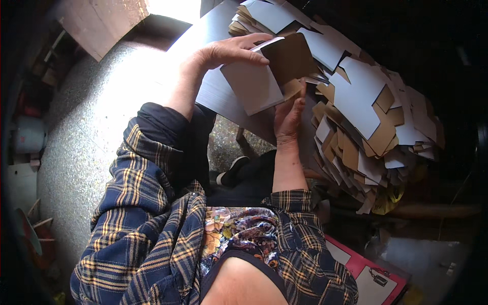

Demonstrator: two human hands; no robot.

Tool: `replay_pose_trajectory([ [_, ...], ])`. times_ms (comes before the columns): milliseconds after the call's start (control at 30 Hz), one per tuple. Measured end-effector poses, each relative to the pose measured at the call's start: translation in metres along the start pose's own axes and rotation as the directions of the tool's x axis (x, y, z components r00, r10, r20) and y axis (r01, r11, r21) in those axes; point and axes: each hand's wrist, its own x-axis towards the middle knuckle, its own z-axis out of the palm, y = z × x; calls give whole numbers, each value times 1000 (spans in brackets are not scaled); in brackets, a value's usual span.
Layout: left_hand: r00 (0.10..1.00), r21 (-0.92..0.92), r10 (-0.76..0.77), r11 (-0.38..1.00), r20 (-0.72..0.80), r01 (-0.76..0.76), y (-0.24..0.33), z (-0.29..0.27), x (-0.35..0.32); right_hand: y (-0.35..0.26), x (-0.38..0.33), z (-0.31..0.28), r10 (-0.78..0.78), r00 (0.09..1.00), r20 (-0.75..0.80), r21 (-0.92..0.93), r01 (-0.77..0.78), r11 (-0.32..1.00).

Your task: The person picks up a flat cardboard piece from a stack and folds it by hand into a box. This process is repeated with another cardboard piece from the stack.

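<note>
"How far along is that carton (pixel 251 86)?"

"Seen from above, partly folded, I'd judge: walls up, brown panel (pixel 291 57) open. The left hand (pixel 229 52) grips its upper side; the right hand (pixel 287 119) holds its lower corner, above the tabletop (pixel 216 96)'s near edge."

"And the rest?"

"Flat blanks (pixel 354 99), heaped along the tabletop's right edge, apparently unfolded."
</note>
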Motion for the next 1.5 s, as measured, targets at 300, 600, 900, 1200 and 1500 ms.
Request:
replay_pose_trajectory([
  [300, 884, 199, 157, 977, -441, -74, 1, -3, -1, 39, 1, -13, -59, 987, 150, -584, 137, 800],
  [600, 705, 225, 225, 970, -672, -96, -13, -43, -132, 31, 1, -17, 108, 992, 60, -539, -59, 840],
  [900, -10, -498, -830, 325, -558, 804, -219, 15, -563, 20, 2, -9, 143, 989, 34, -428, -115, 896],
  [1200, 5, -297, -965, 86, -261, 951, -288, 169, -544, -17, 14, -33, -15, 920, -392, -169, -56, 984],
  [1500, 148, -242, -839, 313, -523, 918, -278, 23, -457, -51, 31, -49, -11, 893, -449, -62, -19, 998],
])
